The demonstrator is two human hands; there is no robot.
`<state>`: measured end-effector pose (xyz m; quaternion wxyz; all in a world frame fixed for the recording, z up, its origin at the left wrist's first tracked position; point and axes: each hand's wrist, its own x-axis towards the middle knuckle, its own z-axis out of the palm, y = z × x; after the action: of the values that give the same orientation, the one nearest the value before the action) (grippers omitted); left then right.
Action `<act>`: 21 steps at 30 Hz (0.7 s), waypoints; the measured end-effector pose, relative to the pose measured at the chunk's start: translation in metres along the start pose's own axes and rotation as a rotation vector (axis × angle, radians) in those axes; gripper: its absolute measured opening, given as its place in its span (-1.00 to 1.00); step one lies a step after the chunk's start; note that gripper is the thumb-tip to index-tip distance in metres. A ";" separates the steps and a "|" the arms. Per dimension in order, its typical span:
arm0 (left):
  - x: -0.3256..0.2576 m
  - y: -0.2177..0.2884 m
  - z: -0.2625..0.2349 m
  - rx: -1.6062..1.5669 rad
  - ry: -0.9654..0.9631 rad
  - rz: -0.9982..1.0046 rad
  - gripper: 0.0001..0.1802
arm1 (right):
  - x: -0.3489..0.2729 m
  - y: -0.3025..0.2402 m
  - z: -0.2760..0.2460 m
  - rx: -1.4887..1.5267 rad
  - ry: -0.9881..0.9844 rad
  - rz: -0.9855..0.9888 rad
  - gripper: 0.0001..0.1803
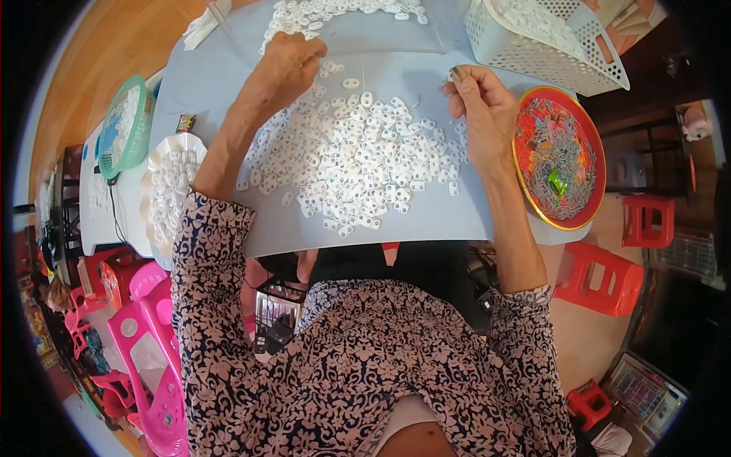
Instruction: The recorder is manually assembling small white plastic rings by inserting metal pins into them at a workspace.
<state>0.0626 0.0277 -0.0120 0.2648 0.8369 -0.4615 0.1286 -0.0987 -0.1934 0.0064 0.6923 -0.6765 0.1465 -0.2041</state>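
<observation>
A heap of small white plastic pieces with two holes each (354, 152) covers the middle of the light blue table (266, 232). At the heap's far left edge is my left hand (293, 65), its fingers curled down and closed; what they hold, if anything, is hidden. My right hand (483, 95) is raised beyond the heap's right side, with thumb and forefinger pressed together. Whatever sits in that pinch is too small to name. Just right of it stands a round red tray with a gold rim (598, 164), holding many grey screws (563, 145) and a green wrapper (558, 181).
More white pieces (343, 7) lie at the far edge. A white perforated basket (495, 38) stands far right. At left are a scalloped dish (156, 228), a green basket (137, 137) and a small packet (186, 123). Red stools (601, 278) and a pink chair (152, 365) flank the table.
</observation>
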 end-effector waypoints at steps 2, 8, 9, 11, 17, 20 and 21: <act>-0.002 0.000 0.003 -0.014 -0.028 -0.014 -0.94 | 0.000 0.000 0.000 -0.004 0.002 0.000 -0.82; -0.006 -0.001 0.012 0.013 -0.059 0.051 -0.90 | 0.001 0.002 0.000 -0.020 0.021 0.024 -0.82; -0.003 -0.001 0.009 0.000 -0.083 0.032 -0.89 | 0.001 0.001 0.000 -0.020 0.024 0.023 -0.82; -0.002 -0.001 0.008 -0.008 -0.106 0.011 -0.89 | 0.001 -0.001 0.002 -0.012 0.014 0.020 -0.82; 0.003 -0.003 0.011 0.027 -0.227 -0.002 -0.91 | 0.002 0.000 0.001 0.005 0.017 -0.003 -0.83; 0.000 -0.004 0.009 -0.007 -0.236 -0.003 -0.89 | 0.001 -0.001 0.003 0.011 0.006 0.009 -0.83; -0.002 -0.004 0.010 0.007 -0.223 -0.016 -0.90 | 0.001 -0.002 0.004 0.011 0.007 0.009 -0.83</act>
<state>0.0648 0.0253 -0.0226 0.2102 0.8505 -0.4809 0.0342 -0.0960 -0.1905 0.0084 0.6965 -0.6711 0.1509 -0.2043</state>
